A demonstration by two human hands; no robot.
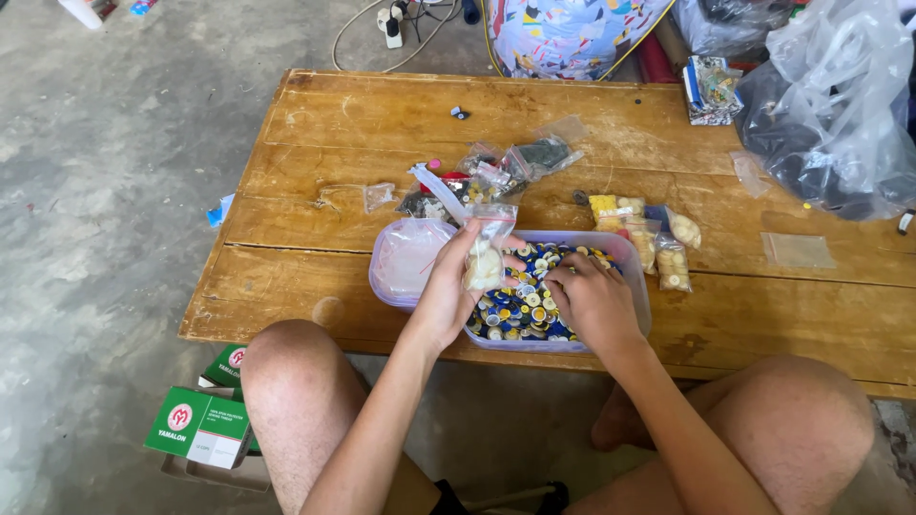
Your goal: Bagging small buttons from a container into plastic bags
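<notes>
A single head-worn camera looks steeply down from close above the seated person's knees, facing forward across the wooden table (382, 124), fingers (563, 281) just below frame centre.

The table (382, 124) is bare wood — worn, scratched and matt, with a visible grain. The tub (637, 277) on it is translucent plastic, smooth, with a pale lilac tint. The buttons (520, 305) inside look like hard glossy plastic in blue, yellow and white. The left hand (448, 286) holds a small bag (487, 253) of thin clear plastic film, shiny and wrinkled. The big bag (840, 105) at the far right is also clear film — crumpled and reflective. The floor (105, 191) is rough grey concrete.
</notes>
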